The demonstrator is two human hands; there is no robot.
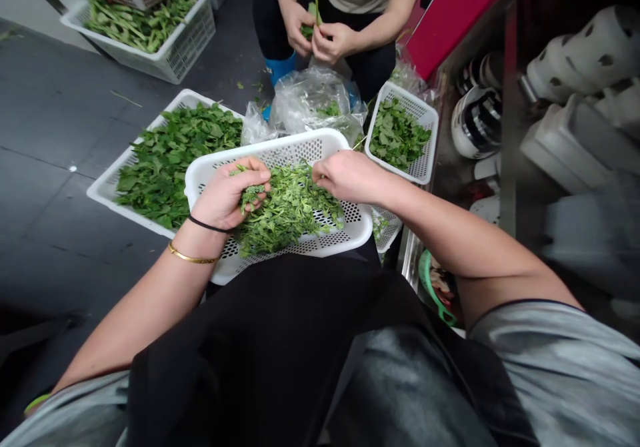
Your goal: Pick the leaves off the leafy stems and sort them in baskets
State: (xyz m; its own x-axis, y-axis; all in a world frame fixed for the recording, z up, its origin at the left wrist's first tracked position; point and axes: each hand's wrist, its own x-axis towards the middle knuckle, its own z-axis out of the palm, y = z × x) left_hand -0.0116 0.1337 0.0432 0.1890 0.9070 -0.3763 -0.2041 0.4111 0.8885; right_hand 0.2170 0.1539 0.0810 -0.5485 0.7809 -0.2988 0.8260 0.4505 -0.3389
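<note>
A white perforated plastic basket [354, 215] rests on my lap, with a heap of small leafy greens [287, 210] inside. My left hand [234, 190] is over the basket's left side, its fingers curled round a small bunch of greens [251, 193]. At the heap's right edge is my right hand [345, 175], back turned up, thumb and fingers pinched together. What sits between those fingertips is too small to make out.
Larger leaves fill a white basket [107, 190] on the left floor; a smaller basket [434, 130] of leaves stands right. A clear plastic bag [305, 103] lies ahead, before a seated person's hands [333, 41] holding a stem. Stacked crates [193, 43] stand upper left, metal shelving [509, 120] right.
</note>
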